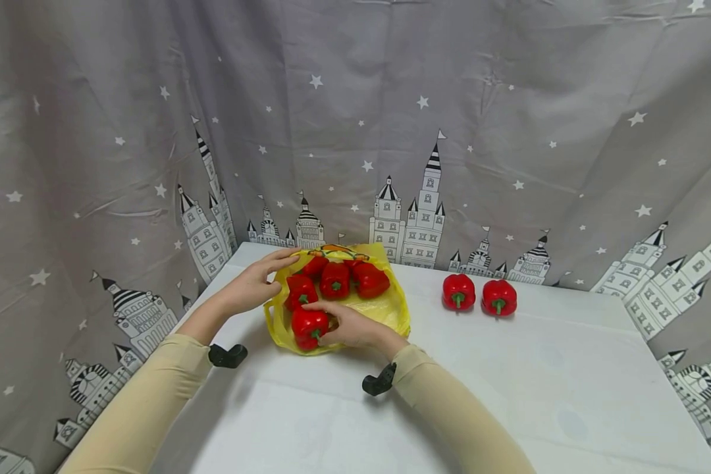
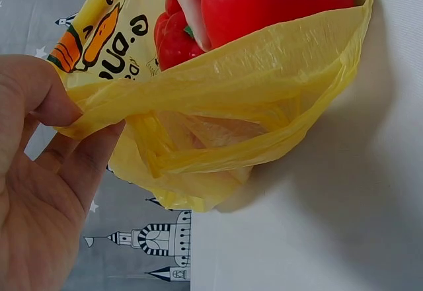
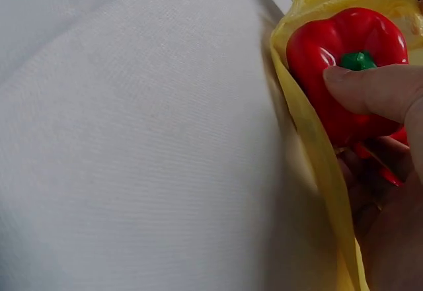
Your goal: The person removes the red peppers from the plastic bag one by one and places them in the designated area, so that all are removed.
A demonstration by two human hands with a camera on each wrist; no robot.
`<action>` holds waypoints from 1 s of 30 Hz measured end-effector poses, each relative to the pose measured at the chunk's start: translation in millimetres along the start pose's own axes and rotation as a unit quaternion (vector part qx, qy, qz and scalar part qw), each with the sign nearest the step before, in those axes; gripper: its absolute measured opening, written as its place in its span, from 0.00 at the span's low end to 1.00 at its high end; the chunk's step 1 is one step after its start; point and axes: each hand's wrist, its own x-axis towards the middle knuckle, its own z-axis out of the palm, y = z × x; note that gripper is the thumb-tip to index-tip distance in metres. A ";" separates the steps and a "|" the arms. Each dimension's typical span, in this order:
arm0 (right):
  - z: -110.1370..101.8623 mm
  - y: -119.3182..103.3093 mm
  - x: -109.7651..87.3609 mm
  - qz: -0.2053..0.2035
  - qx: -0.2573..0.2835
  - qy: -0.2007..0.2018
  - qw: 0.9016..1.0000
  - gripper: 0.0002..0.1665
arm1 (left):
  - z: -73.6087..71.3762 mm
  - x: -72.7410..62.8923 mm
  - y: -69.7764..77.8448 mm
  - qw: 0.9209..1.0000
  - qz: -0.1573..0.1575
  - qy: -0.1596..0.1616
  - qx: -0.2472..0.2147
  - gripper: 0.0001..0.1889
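Observation:
A yellow plastic bag (image 1: 385,309) lies with its mouth spread on the table, several red bell peppers (image 1: 334,281) inside it. My left hand (image 1: 251,284) pinches the bag's rim between thumb and fingers, as the left wrist view shows at the bag's edge (image 2: 99,102). My right hand (image 1: 352,327) grips one red bell pepper (image 1: 308,327) at the near left part of the bag's mouth. In the right wrist view the thumb lies on this pepper (image 3: 317,56) beside its green stem, within the yellow rim.
Two more red bell peppers, one (image 1: 459,292) left of the other (image 1: 499,297), sit on the white table (image 1: 539,375) right of the bag. A grey curtain (image 1: 343,118) printed with castles and stars hangs behind the table and along its sides.

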 end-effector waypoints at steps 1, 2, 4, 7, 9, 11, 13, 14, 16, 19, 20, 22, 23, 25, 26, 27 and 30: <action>0.7 0.7 -0.4 -0.001 0.000 0.005 1.000 0.41 | 0.2 0.1 -0.1 1.000 0.000 0.000 0.000 0.35; 1.4 1.6 -0.7 -0.002 -0.002 0.010 1.000 0.40 | 0.4 0.1 -0.1 1.000 0.000 -0.001 0.000 0.35; 2.2 3.3 -1.1 -0.004 -0.005 0.018 1.000 0.39 | 0.5 0.0 0.0 1.000 -0.002 -0.002 0.000 0.35; 1.8 6.0 -1.9 -0.005 -0.005 0.027 1.000 0.38 | 0.6 -0.2 0.4 1.000 -0.004 -0.002 -0.002 0.35; 0.4 7.0 -2.9 -0.004 -0.003 0.032 0.999 0.38 | 0.3 -0.5 1.4 1.000 -0.007 -0.002 -0.003 0.35; -2.5 8.4 -4.5 0.003 0.003 0.035 0.999 0.37 | 0.0 -0.6 1.9 1.000 -0.010 -0.003 -0.003 0.35; -6.1 9.0 -6.3 0.007 0.010 0.040 0.999 0.37 | -0.4 -0.6 2.7 1.000 -0.014 -0.003 0.001 0.35; -7.6 9.2 -7.3 0.012 0.013 0.041 0.999 0.37 | -0.5 -0.5 3.0 1.000 -0.015 -0.003 0.003 0.35; -10.1 10.2 -8.3 0.018 0.016 0.045 0.999 0.37 | -0.7 -0.3 3.3 1.000 -0.017 -0.002 0.007 0.35; -11.3 10.1 -9.0 0.017 0.011 0.047 0.999 0.39 | -0.6 -0.2 3.9 1.000 -0.020 -0.002 0.009 0.35; -11.2 10.2 -9.1 0.018 0.007 0.047 0.999 0.40 | -0.5 -0.3 3.8 1.000 -0.020 -0.003 0.008 0.35; -10.3 10.9 -9.1 0.014 0.004 0.043 0.999 0.43 | -0.4 -0.4 3.5 1.000 -0.021 -0.004 0.008 0.35; -9.8 11.2 -9.1 0.012 0.004 0.041 0.999 0.44 | -0.3 -0.5 3.2 1.000 -0.022 -0.004 0.007 0.35; -8.5 12.2 -8.9 0.010 0.005 0.039 0.999 0.45 | -0.2 -0.8 2.7 1.000 -0.023 -0.003 0.009 0.35; -7.9 12.3 -9.1 0.009 0.006 0.038 0.999 0.45 | -0.1 -0.8 2.4 1.000 -0.023 -0.003 0.008 0.35; -7.5 12.5 -9.0 0.006 0.010 0.038 0.999 0.44 | -0.1 -0.8 2.1 1.000 -0.022 -0.002 0.008 0.35; -6.8 12.3 -9.1 0.002 0.016 0.039 0.999 0.43 | 0.0 -1.1 1.7 1.000 -0.021 -0.001 0.004 0.35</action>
